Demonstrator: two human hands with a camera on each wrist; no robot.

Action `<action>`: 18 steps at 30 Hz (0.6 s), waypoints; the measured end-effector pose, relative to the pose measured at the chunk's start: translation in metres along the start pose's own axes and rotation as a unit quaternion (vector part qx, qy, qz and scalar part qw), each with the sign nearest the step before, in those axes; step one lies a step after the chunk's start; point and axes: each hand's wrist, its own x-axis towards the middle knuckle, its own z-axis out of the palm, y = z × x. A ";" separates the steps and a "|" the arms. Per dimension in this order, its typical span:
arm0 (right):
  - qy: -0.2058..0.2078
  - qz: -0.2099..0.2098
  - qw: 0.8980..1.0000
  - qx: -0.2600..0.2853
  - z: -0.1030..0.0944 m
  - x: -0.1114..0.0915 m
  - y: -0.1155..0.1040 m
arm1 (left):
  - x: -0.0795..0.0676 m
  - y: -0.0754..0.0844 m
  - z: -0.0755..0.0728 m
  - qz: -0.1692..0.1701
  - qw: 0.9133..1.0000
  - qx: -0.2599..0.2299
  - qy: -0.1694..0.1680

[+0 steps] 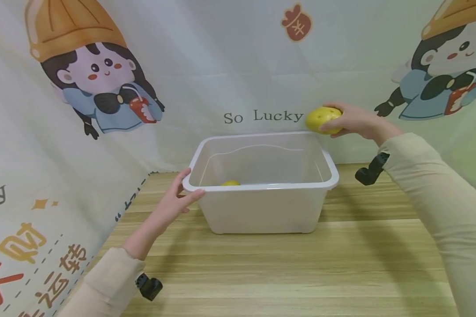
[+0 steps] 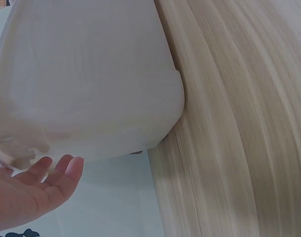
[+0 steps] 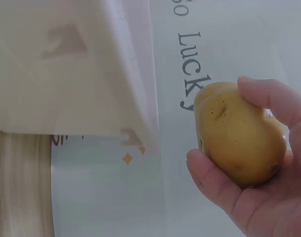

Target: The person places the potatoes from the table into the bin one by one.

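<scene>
A potato (image 3: 239, 133), yellow with small dark specks, is held in my right hand (image 1: 355, 121), thumb on one side and fingers on the other. It is up at the back right corner of a white plastic bin (image 1: 262, 209), level with the rim in the head view. My left hand (image 1: 172, 202) grips the bin's front left corner, its thumb on the front rim. In the left wrist view, fingers (image 2: 61, 180) bend beneath that rim. Inside the bin, the top of another yellow thing (image 1: 231, 182) shows; the front wall hides the rest.
The bin stands on a wood-grain table (image 1: 262, 273), close to a pale printed cloth (image 1: 206, 53) that hangs behind. The cloth also covers the left side. A small black device (image 1: 148, 286) is on the left wrist, and another black device (image 1: 373, 169) on the right.
</scene>
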 end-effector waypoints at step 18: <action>-0.017 -0.008 1.000 0.013 0.014 0.011 -0.017 | 0.000 0.000 0.001 -0.001 1.000 0.000 0.002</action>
